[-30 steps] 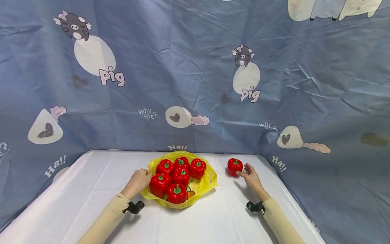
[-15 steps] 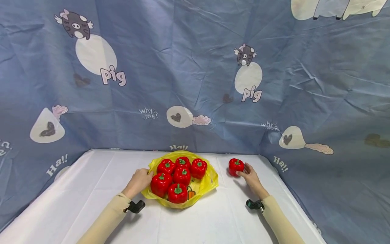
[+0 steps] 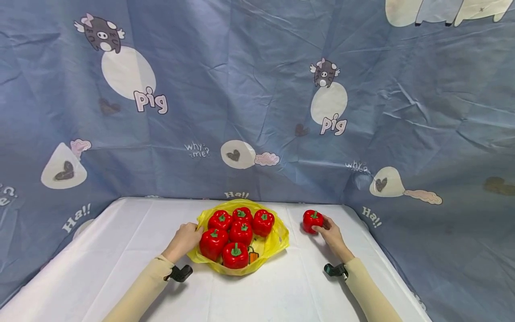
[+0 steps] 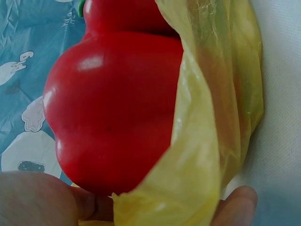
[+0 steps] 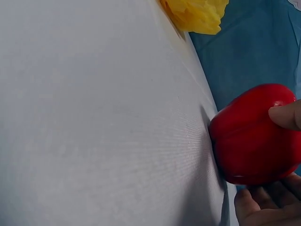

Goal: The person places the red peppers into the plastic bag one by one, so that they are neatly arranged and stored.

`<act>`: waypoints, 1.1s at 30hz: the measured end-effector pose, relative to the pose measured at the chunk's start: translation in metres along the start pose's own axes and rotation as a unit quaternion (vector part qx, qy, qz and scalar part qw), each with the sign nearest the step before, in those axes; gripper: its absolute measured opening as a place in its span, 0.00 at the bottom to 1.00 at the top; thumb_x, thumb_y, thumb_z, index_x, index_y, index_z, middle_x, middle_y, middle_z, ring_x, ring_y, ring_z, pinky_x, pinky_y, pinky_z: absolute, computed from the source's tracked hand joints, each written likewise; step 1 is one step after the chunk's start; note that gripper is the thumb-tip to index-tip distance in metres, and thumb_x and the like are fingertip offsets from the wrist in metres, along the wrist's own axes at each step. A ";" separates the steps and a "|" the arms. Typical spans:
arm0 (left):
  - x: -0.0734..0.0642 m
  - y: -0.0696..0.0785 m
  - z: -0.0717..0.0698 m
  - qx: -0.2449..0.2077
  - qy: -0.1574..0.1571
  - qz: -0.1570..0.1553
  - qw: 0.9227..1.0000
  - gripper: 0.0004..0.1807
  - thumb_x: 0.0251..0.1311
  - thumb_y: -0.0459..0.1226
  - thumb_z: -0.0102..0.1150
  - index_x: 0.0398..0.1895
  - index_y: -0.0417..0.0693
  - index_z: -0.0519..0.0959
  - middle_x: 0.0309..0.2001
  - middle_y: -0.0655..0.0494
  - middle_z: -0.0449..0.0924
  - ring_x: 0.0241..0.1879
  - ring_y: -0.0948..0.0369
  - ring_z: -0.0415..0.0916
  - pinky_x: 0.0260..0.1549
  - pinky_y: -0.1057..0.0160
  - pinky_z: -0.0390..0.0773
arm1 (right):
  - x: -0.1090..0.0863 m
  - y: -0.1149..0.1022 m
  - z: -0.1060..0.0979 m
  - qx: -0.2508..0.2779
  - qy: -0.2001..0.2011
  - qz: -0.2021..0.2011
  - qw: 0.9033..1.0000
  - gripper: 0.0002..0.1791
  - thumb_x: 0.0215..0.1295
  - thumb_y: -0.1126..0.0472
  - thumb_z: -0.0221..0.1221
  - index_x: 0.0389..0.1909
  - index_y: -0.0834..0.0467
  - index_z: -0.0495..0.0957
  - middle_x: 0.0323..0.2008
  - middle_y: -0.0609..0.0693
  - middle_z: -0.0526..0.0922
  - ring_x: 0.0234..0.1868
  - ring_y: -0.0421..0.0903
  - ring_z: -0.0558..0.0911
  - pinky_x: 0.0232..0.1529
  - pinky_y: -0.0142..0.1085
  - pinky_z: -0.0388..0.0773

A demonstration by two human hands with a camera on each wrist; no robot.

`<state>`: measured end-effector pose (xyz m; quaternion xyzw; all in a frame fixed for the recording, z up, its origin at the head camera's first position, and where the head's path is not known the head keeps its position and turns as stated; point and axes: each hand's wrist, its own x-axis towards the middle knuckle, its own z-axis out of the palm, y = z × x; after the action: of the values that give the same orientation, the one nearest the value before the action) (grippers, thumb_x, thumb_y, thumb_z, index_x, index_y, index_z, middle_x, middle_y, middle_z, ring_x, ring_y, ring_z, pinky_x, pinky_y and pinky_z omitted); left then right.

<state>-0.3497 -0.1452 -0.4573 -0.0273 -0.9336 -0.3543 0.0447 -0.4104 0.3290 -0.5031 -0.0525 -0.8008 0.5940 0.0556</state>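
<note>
Fingers of the right hand [image 3: 331, 232] curl around a lone red pepper [image 3: 312, 221] on the counter [image 3: 120, 250]; the left hand [image 3: 185, 239] pinches the yellow bag [image 3: 277, 239] of peppers.

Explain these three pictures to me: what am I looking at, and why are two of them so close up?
No machine here: a person works with two bare hands, wearing three cameras. The wide picture comes from a head camera; the two close-ups come from cameras strapped at each wrist. On the white table lies a yellow plastic bag holding six red bell peppers. The left hand grips the bag's edge; its wrist view shows the plastic beside one pepper. The right hand holds a seventh pepper standing apart on the table, fingers curled round it. Behind hangs a blue cartoon-pig cloth.
</note>
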 end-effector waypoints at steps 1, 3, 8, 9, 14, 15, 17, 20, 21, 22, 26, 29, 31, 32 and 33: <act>0.000 0.000 0.000 0.000 -0.002 0.000 1.000 0.19 0.68 0.40 0.44 0.17 0.44 0.70 0.16 0.56 0.62 0.16 0.61 0.63 0.16 0.66 0.63 | 0.000 0.000 0.000 0.004 0.003 0.002 1.000 0.43 0.60 0.59 0.63 0.72 0.63 0.52 0.71 0.65 0.58 0.71 0.60 0.60 0.69 0.50 0.59; -0.001 0.001 0.000 -0.001 -0.004 -0.001 1.000 0.19 0.68 0.40 0.44 0.17 0.44 0.71 0.16 0.55 0.63 0.16 0.61 0.64 0.16 0.66 0.64 | -0.001 0.000 0.000 0.009 0.008 0.005 1.000 0.43 0.59 0.60 0.64 0.71 0.64 0.54 0.69 0.65 0.60 0.70 0.60 0.62 0.68 0.50 0.61; -0.002 0.002 -0.001 0.001 -0.002 -0.002 1.000 0.19 0.68 0.39 0.44 0.19 0.42 0.72 0.17 0.55 0.63 0.17 0.60 0.64 0.17 0.65 0.64 | -0.006 0.000 0.000 -0.003 0.016 0.004 1.000 0.41 0.58 0.59 0.64 0.70 0.64 0.56 0.68 0.66 0.63 0.69 0.60 0.64 0.66 0.50 0.64; -0.002 0.002 -0.001 0.001 -0.002 -0.003 1.000 0.19 0.68 0.39 0.44 0.19 0.42 0.72 0.17 0.55 0.63 0.17 0.61 0.64 0.17 0.65 0.64 | -0.007 -0.001 0.000 -0.006 0.015 0.003 1.000 0.42 0.58 0.59 0.64 0.70 0.64 0.56 0.68 0.66 0.63 0.68 0.60 0.64 0.66 0.50 0.64; -0.002 0.002 0.000 0.001 -0.004 -0.004 1.000 0.19 0.68 0.39 0.44 0.19 0.42 0.72 0.16 0.55 0.63 0.16 0.61 0.64 0.16 0.65 0.64 | -0.018 -0.007 0.001 -0.024 0.007 -0.019 0.999 0.41 0.57 0.57 0.66 0.69 0.63 0.59 0.67 0.65 0.65 0.68 0.59 0.66 0.65 0.49 0.66; -0.002 0.002 0.000 0.003 -0.004 -0.004 1.000 0.19 0.68 0.39 0.44 0.18 0.43 0.72 0.16 0.55 0.63 0.16 0.61 0.64 0.16 0.65 0.64 | -0.020 -0.009 0.002 -0.024 0.004 -0.027 0.999 0.41 0.57 0.56 0.66 0.69 0.63 0.59 0.67 0.65 0.66 0.67 0.59 0.67 0.65 0.48 0.67; -0.001 0.002 0.000 0.005 -0.003 -0.003 1.000 0.19 0.68 0.39 0.44 0.18 0.43 0.72 0.16 0.55 0.63 0.16 0.61 0.64 0.16 0.65 0.64 | -0.024 -0.015 0.003 -0.019 -0.004 -0.039 0.999 0.40 0.58 0.56 0.66 0.69 0.62 0.60 0.66 0.64 0.67 0.67 0.58 0.68 0.64 0.45 0.68; -0.001 0.002 0.000 0.006 -0.002 -0.002 1.000 0.19 0.68 0.39 0.44 0.18 0.43 0.71 0.16 0.55 0.63 0.16 0.61 0.64 0.16 0.66 0.64 | -0.031 -0.027 0.006 0.000 -0.016 -0.054 0.998 0.39 0.59 0.57 0.65 0.69 0.61 0.61 0.66 0.62 0.68 0.66 0.56 0.69 0.62 0.39 0.70; -0.001 0.002 0.000 0.005 -0.002 -0.003 1.000 0.19 0.68 0.39 0.44 0.18 0.43 0.71 0.16 0.55 0.63 0.16 0.61 0.64 0.16 0.66 0.64 | -0.033 -0.032 0.008 0.004 -0.020 -0.059 0.998 0.38 0.59 0.57 0.65 0.69 0.61 0.61 0.66 0.62 0.68 0.66 0.55 0.69 0.62 0.39 0.71; -0.001 0.002 0.000 0.004 -0.002 -0.003 1.000 0.19 0.68 0.39 0.44 0.18 0.43 0.72 0.16 0.55 0.63 0.16 0.61 0.64 0.16 0.66 0.64 | -0.035 -0.037 0.010 0.009 -0.024 -0.063 0.998 0.38 0.59 0.57 0.66 0.68 0.60 0.62 0.66 0.61 0.69 0.66 0.55 0.69 0.62 0.39 0.71; -0.002 0.001 -0.001 0.001 -0.001 -0.002 1.000 0.19 0.67 0.40 0.44 0.18 0.42 0.73 0.16 0.55 0.63 0.16 0.61 0.64 0.16 0.65 0.64 | -0.047 -0.058 0.020 0.021 -0.041 -0.077 0.996 0.38 0.57 0.55 0.68 0.67 0.58 0.65 0.65 0.59 0.70 0.67 0.54 0.69 0.64 0.45 0.69; -0.001 0.001 0.000 0.002 0.000 0.001 1.000 0.19 0.67 0.40 0.44 0.19 0.42 0.73 0.16 0.55 0.63 0.16 0.61 0.64 0.16 0.65 0.64 | -0.056 -0.071 0.028 0.022 -0.053 -0.083 0.995 0.38 0.56 0.54 0.68 0.66 0.57 0.65 0.66 0.57 0.70 0.68 0.54 0.68 0.65 0.49 0.67; -0.001 0.001 0.000 0.002 0.000 0.002 1.000 0.19 0.67 0.40 0.44 0.18 0.43 0.72 0.16 0.55 0.63 0.16 0.61 0.64 0.16 0.65 0.64 | -0.062 -0.078 0.034 0.018 -0.062 -0.090 0.994 0.38 0.56 0.54 0.68 0.66 0.57 0.65 0.66 0.57 0.69 0.68 0.55 0.68 0.65 0.49 0.67; -0.001 0.001 0.000 0.003 0.000 0.002 1.000 0.19 0.67 0.40 0.44 0.18 0.43 0.72 0.16 0.55 0.63 0.16 0.61 0.64 0.16 0.65 0.64 | -0.065 -0.081 0.037 0.017 -0.065 -0.095 0.993 0.37 0.56 0.55 0.68 0.66 0.58 0.65 0.66 0.58 0.70 0.68 0.55 0.68 0.64 0.49 0.67; -0.001 0.002 -0.001 0.003 -0.001 0.002 1.000 0.19 0.67 0.40 0.44 0.18 0.43 0.72 0.16 0.55 0.63 0.16 0.61 0.64 0.16 0.65 0.64 | -0.067 -0.084 0.040 0.016 -0.067 -0.097 0.993 0.37 0.56 0.55 0.68 0.66 0.58 0.66 0.65 0.58 0.70 0.67 0.55 0.69 0.64 0.48 0.68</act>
<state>-0.3487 -0.1443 -0.4556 -0.0297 -0.9348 -0.3510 0.0450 -0.3517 0.2567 -0.4366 0.0660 -0.7945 0.6007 0.0598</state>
